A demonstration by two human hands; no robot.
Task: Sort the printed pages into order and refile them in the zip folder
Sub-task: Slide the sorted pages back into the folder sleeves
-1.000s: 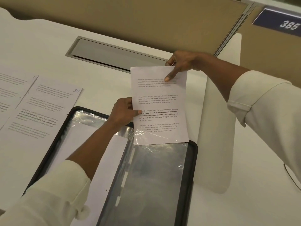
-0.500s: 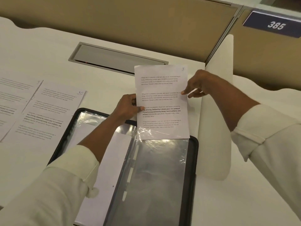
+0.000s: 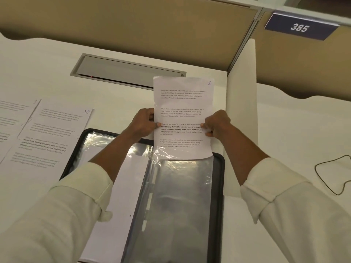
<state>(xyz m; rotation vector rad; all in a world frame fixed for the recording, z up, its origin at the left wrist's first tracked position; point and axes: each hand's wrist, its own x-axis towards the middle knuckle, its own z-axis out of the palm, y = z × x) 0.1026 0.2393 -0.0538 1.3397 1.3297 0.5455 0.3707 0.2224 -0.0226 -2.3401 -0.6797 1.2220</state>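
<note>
A printed page marked 7 (image 3: 183,103) stands upright over the far end of the open black zip folder (image 3: 220,186). Its bottom edge sits inside the mouth of a clear plastic sleeve (image 3: 180,202). My left hand (image 3: 145,124) pinches the page's left edge and my right hand (image 3: 215,123) pinches its right edge, both at mid height. The folder's left half holds white sheets (image 3: 125,196) under another sleeve. A page marked 10 (image 3: 49,137) lies flat on the desk left of the folder, beside more pages (image 3: 11,122).
A grey cable hatch (image 3: 123,73) is set into the white desk behind the folder. A white divider panel (image 3: 241,114) stands right of the folder. A thin black cord (image 3: 332,177) loops on the desk at far right. Tan partition walls rise behind.
My right hand left the page's top corner and came down to grip its right edge at mid height. The page has slid a little lower into the sleeve.
</note>
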